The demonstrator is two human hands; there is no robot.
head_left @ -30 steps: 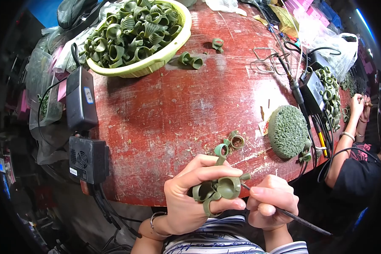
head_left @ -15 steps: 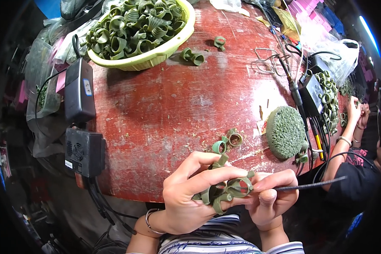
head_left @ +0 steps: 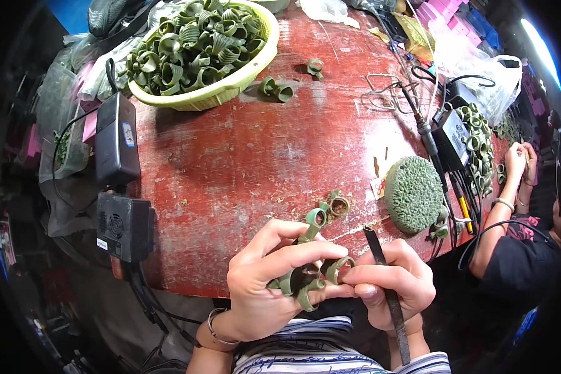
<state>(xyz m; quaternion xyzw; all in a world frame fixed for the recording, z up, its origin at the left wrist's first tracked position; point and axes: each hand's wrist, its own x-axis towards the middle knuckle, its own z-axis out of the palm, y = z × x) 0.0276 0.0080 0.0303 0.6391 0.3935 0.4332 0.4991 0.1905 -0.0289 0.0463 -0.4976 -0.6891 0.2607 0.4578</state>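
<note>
Worktop [head_left: 249,156]: a round, worn red worktop fills most of the view; the person sits at its near edge.
Basket [head_left: 230,90]: a pale yellow-green basket stands at the far left, heaped with dark green curled wax pieces.
Power boxes [head_left: 115,146]: two black boxes with cables sit along the left edge.
Green pad [head_left: 413,194]: a round, bumpy green pad lies at the right, just beside a dark box and cables.
Co-worker [head_left: 511,206]: another person's arm and hands work at the far right rim, apart from the wearer's own.
Left hand [head_left: 268,280]: it holds a cluster of green rings [head_left: 305,277] just over the near edge; thumb and forefinger pinch the cluster, the other fingers are spread above it.
Right hand [head_left: 393,283]: its fingers are curled around a thin dark tool [head_left: 386,293], and its thumb and forefinger press against one ring of the cluster.
Loose rings [head_left: 330,209]: a few green rings lie on the worktop just beyond the hands; more lie near the basket [head_left: 277,89].
Doing it well: judging by the grip, the joining calls for a light pinch so the soft rings keep their shape, the cluster held steady in the left hand, and the tool kept clear of the fingertips.
</note>
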